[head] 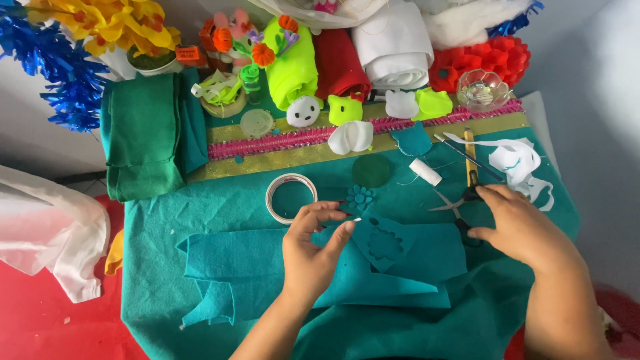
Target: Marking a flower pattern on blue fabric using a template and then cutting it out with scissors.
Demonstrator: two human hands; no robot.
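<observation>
Head view: left hand (312, 248) pinches the upper edge of a teal felt sheet (400, 257) lying on the cloth-covered surface (160, 293), flower-shaped hole just right of its fingers, while right hand (523, 230), fingers loosely curled, rests on scissors (452, 205) beside the sheet.

Tape roll (291, 197), thread spool (425, 172) and scissors (460, 207) crowd the teal cloth (160, 293).

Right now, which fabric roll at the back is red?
The red roll, standing between the neon yellow-green roll and the white roll.
</observation>
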